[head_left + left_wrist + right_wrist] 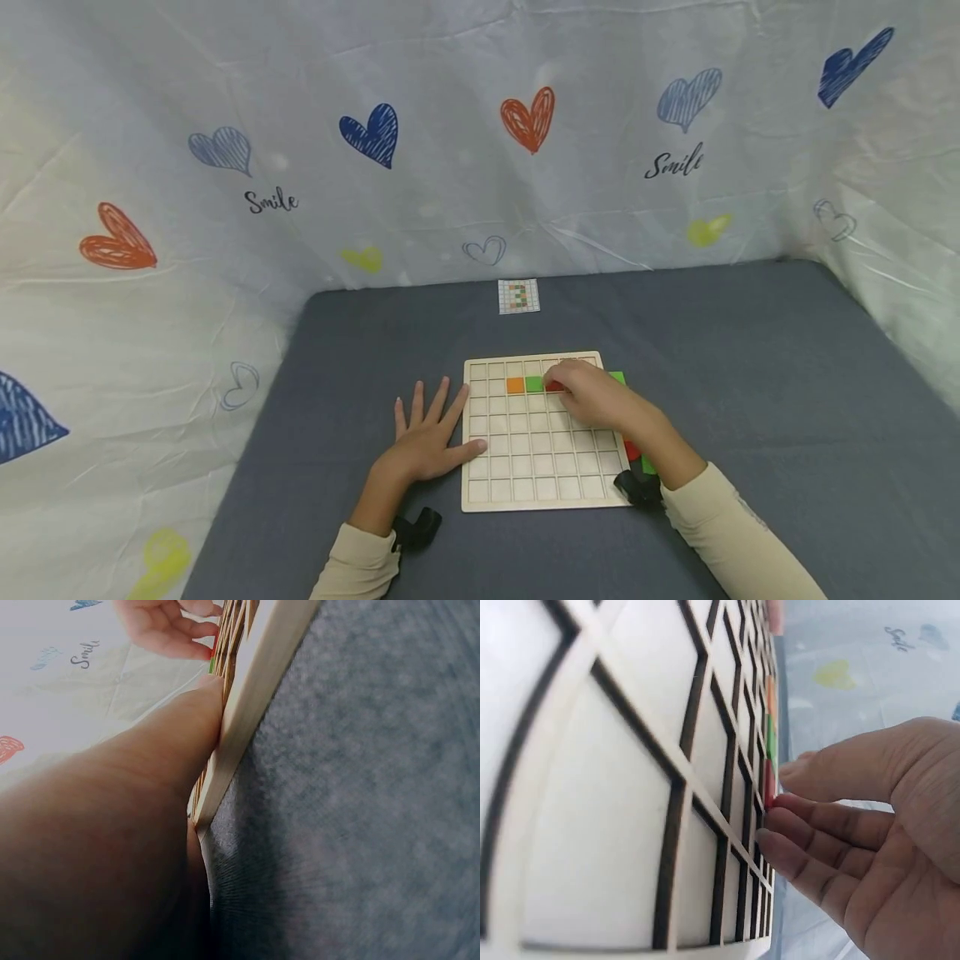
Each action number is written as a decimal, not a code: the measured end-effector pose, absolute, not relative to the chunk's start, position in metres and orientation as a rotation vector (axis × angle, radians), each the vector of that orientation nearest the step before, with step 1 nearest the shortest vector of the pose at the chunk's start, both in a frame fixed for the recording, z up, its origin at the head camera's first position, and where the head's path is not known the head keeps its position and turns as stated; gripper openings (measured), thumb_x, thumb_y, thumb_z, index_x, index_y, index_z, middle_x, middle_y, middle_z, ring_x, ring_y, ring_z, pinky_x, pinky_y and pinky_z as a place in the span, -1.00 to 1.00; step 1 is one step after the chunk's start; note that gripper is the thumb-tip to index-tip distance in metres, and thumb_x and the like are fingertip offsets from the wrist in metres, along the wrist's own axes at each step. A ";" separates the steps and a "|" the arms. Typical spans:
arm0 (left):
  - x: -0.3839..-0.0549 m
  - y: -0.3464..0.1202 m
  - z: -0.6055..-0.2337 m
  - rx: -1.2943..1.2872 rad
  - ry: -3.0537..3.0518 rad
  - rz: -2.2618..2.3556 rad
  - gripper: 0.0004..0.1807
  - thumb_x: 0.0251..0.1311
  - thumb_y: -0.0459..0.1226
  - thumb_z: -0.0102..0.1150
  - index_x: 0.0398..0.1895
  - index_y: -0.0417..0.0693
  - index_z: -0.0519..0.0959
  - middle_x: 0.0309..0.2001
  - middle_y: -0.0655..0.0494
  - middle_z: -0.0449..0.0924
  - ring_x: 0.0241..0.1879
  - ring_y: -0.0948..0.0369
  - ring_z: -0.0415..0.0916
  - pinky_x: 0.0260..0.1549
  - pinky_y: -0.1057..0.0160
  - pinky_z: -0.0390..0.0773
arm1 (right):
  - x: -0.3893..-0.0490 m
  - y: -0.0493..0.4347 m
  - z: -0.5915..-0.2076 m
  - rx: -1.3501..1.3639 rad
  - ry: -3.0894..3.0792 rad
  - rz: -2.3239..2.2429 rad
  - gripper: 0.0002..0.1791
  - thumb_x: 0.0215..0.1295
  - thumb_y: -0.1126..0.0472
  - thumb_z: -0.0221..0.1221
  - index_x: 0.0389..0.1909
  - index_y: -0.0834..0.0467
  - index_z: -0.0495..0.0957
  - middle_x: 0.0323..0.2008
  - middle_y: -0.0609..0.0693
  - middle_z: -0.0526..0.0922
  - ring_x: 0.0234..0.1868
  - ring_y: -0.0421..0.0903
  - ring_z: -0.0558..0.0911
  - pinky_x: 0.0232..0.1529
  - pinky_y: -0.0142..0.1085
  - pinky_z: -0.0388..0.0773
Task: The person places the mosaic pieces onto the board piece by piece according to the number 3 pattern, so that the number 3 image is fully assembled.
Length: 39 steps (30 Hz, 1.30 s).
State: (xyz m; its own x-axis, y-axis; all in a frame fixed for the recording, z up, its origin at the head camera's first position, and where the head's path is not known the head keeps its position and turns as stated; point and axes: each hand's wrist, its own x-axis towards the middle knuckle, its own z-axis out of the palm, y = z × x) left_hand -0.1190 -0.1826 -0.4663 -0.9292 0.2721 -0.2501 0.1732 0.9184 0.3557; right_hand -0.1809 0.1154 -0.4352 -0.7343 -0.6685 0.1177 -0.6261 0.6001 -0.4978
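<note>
A wooden grid board (543, 505) lies on the dark grey table. Near its far edge an orange tile (515, 385), a green tile (534, 384) and a red tile (553, 387) sit side by side in one row. My right hand (596, 396) reaches over the board and pinches at the red tile (769, 780), thumb and fingertips right at its end; the fingers partly cover it from above. On the left, my left hand (427, 446) is spread with straight fingers, its thumb (202, 697) resting on the board's left edge.
Beyond the board's right edge, partly under the right arm, lie a green tile (617, 377), a red tile (632, 451) and another green tile (648, 465). A small card (518, 297) with a coloured grid pattern lies at the table's far edge, before a heart-printed curtain (435, 192).
</note>
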 end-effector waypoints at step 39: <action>-0.119 -0.184 -0.469 0.334 2.779 0.489 0.05 0.21 0.47 -0.10 0.63 0.36 -0.25 0.60 0.12 -0.48 0.50 -0.10 -0.75 0.28 -0.28 -0.72 | -0.181 0.181 -0.437 -0.724 2.908 -0.733 -0.83 0.27 0.39 0.29 -0.13 0.30 0.65 -0.10 0.18 0.62 -0.17 0.10 0.59 -0.16 0.04 0.56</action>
State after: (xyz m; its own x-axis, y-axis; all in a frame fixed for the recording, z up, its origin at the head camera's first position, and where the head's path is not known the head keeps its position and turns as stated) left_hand -0.1186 -0.1840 -0.4692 -0.9283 0.2756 -0.2496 0.1738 0.9151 0.3639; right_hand -0.1811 0.1811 -0.4373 -0.8884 -0.4554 0.0578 -0.4284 0.7772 -0.4609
